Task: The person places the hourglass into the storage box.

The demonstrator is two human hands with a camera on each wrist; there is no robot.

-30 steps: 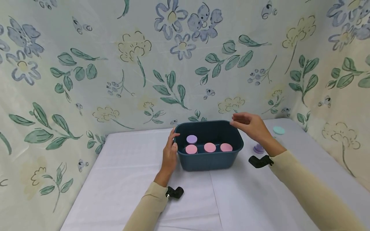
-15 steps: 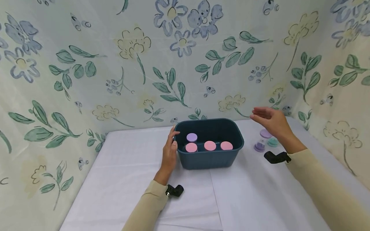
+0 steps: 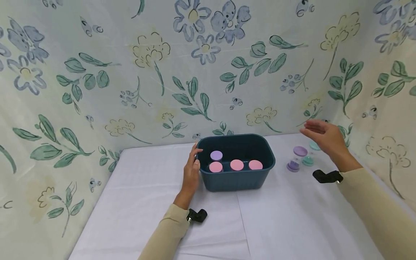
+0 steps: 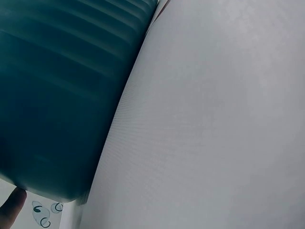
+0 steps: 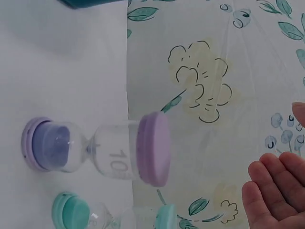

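Observation:
My left hand [image 3: 190,175] rests against the left end of a dark teal plastic bin [image 3: 234,181], fingers at the rim. In the left wrist view one fingertip [image 4: 16,198] touches the bin's wall [image 4: 62,95]. Inside the bin three pink round caps [image 3: 237,165] and one purple cap [image 3: 216,155] show; what lies under them is mostly hidden. Holding nothing, my right hand [image 3: 328,139] hovers with loosely bent fingers above and right of two sand timers. One is purple [image 5: 153,149], marked with a "10"; the other is teal [image 5: 71,212]. Both stand upright.
A white cloth [image 3: 156,187] covers the table. Behind and to the right hangs floral fabric [image 3: 195,97], close to the table's back edge. Both sand timers stand right of the bin, a short gap away.
My right hand has moved from the bin's right rim rightward to beyond the sand timers, bringing them into full sight. The left hand and bin have stayed in place.

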